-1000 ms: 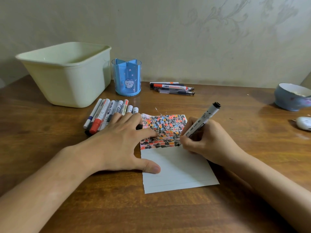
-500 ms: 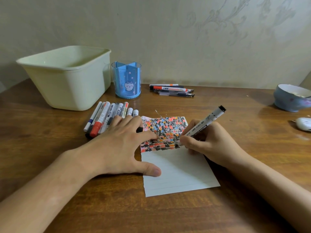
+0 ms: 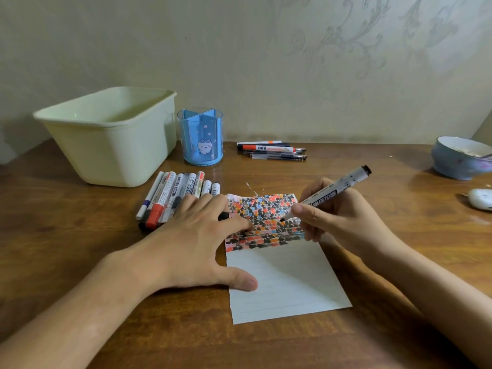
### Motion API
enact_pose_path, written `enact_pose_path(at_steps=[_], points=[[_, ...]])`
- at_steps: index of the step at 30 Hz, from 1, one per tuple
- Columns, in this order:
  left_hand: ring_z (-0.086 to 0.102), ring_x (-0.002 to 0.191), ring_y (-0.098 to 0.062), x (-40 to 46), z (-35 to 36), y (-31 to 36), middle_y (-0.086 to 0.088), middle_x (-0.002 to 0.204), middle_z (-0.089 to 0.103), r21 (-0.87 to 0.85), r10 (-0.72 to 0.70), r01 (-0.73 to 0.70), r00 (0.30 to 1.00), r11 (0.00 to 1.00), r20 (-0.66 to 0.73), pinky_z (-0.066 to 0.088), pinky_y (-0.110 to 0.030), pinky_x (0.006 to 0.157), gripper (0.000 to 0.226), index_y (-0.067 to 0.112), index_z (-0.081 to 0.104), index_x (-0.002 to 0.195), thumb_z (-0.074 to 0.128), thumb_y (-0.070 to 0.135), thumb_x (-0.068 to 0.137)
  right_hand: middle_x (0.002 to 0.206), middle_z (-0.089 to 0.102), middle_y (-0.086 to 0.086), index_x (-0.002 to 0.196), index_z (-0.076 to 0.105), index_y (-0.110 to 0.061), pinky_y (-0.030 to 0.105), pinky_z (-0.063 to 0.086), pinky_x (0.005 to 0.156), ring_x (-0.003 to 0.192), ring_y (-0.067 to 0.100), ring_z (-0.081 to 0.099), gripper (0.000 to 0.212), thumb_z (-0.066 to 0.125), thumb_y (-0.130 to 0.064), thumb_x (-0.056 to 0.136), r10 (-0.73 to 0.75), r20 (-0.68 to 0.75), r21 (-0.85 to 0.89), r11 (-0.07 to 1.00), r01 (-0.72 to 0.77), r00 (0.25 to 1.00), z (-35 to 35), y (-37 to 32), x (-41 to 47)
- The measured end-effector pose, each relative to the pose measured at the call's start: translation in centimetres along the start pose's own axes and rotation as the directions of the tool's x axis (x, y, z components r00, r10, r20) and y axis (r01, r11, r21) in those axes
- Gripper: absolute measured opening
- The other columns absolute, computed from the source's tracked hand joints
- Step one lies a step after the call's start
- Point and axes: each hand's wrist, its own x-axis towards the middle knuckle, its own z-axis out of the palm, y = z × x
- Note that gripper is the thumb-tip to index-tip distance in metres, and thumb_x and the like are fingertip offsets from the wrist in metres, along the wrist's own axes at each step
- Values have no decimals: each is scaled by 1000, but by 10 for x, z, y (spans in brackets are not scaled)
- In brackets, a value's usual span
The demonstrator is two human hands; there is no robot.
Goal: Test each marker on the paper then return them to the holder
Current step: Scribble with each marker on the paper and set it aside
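Note:
A white lined paper [image 3: 285, 283] lies in front of me, its upper part covered in black, red, blue and orange marks. My right hand [image 3: 338, 219] grips a white marker with a black tip [image 3: 332, 193], and the tip touches the coloured area. My left hand [image 3: 194, 241] lies flat, fingers spread, pressing the paper's left edge. A row of several markers [image 3: 175, 195] lies left of the paper, partly under my fingers. The blue holder [image 3: 203, 137] with a cat picture stands empty behind them.
A pale green plastic tub [image 3: 111, 134] stands at the back left beside the holder. Several more pens [image 3: 271, 150] lie by the wall. A blue bowl [image 3: 458, 161] and a small white object [image 3: 480, 199] sit at the right edge of the wooden table.
My right hand has shifted the marker tip up and a little right across the coloured area, and the marker leans lower. My left hand has stayed pressed on the paper.

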Motion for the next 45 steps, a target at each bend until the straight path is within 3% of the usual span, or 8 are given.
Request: enact_pose_path(at_steps=[5, 9, 13, 17, 21, 24, 32, 45], points=[[24, 108, -8, -1, -3, 2, 20, 111, 23, -86, 11, -15, 998, 996, -55, 29, -29, 97, 93, 56, 6, 146, 38, 94, 68, 73, 70, 6, 96, 65, -7, 27, 55, 55, 61, 22, 66, 25, 70, -28, 83, 52, 27, 137, 989, -55, 998, 2, -2, -2], [30, 118, -1, -1, -1, 2, 21, 120, 35, -213, 50, -105, 968, 971, -246, 27, -27, 105, 52, 51, 10, 146, 36, 48, 101, 79, 72, 15, 98, 59, -6, 31, 57, 59, 66, 28, 68, 18, 61, -24, 92, 142, 43, 285, 947, -148, 989, 4, -6, -2], [27, 119, 11, 0, -3, 2, 22, 135, 44, -302, -21, -85, 944, 949, -330, 26, -16, 100, 51, 45, 20, 148, 37, 23, 105, 76, 71, 15, 96, 60, -6, 32, 57, 61, 66, 26, 68, 20, 66, -22, 86, 90, 44, 301, 948, -99, 995, 1, -8, -3], [35, 115, 10, 3, -4, 3, 20, 134, 51, -391, -44, -120, 922, 912, -386, 37, -1, 74, 36, 41, 37, 132, 47, 27, 101, 76, 68, 12, 93, 72, -15, 29, 56, 63, 70, 24, 67, 16, 73, -29, 84, 68, 68, 357, 930, -88, 995, 1, -13, -5], [53, 118, 1, 2, -3, 3, 11, 132, 62, -394, -29, -139, 920, 909, -391, 49, -12, 81, 24, 39, 42, 112, 55, 25, 97, 85, 72, 14, 91, 76, -25, 30, 56, 66, 77, 26, 70, 18, 61, -34, 88, 81, 92, 403, 908, -111, 992, 4, -13, -5], [54, 120, -1, 2, -2, 3, 12, 128, 63, -385, -15, -157, 913, 910, -408, 45, -7, 79, 27, 41, 42, 109, 58, 23, 97, 87, 73, 13, 92, 76, -25, 31, 57, 67, 77, 26, 71, 20, 58, -31, 88, 74, 94, 388, 915, -105, 993, 5, -13, -5], [50, 109, 6, 1, -2, 3, 13, 129, 62, -371, 8, -183, 905, 910, -426, 41, 0, 72, 25, 36, 45, 114, 58, 25, 97, 92, 75, 15, 98, 67, -17, 29, 57, 67, 79, 27, 73, 14, 70, -28, 90, 70, 106, 344, 933, -103, 992, 8, -10, -8], [56, 102, 0, -1, -4, 1, 18, 112, 65, -291, -36, -138, 852, 947, -522, 46, -10, 67, 27, 36, 59, 115, 53, 48, 91, 95, 77, 3, 104, 73, -17, 27, 58, 67, 85, 22, 75, 26, 72, -24, 79, 22, 151, 134, 990, -43, 988, 6, -7, -6]])
